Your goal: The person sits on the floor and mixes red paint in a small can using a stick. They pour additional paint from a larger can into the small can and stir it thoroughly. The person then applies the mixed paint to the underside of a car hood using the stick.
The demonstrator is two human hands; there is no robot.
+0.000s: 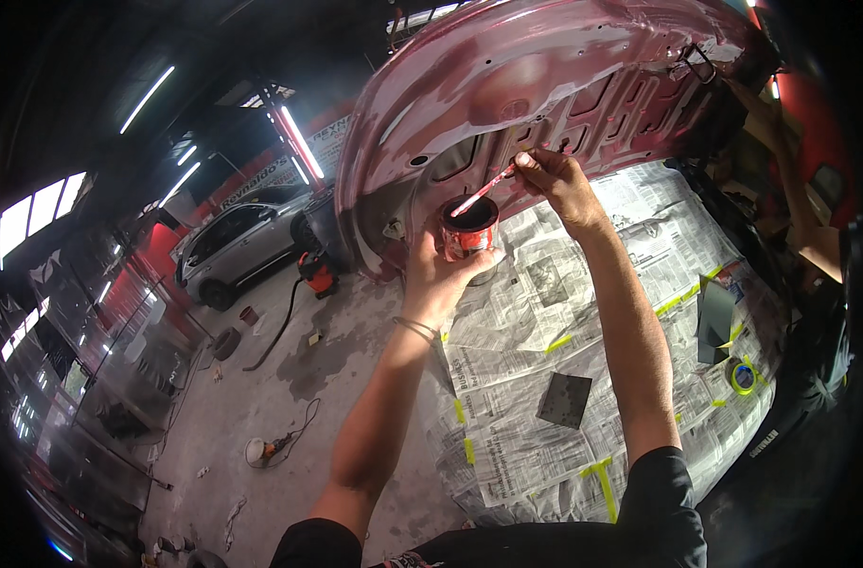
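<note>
The person wears a black shirt (517,549) with short sleeves, its cloth plain and matte where it shows along the lower edge of the view. The left sleeve (313,546) and the right sleeve (660,497) are both black, loose and wide at the opening, each ending in a straight hem around the upper arm. On the front of the shirt sits a small print (410,560) in reddish and pale tones (cut off by the edge, so its design cannot be made out). Around the left wrist runs a thin dark bracelet (414,328), cord-like, apparently of two strands. The left hand (441,273) and right hand (556,186) are bare.
</note>
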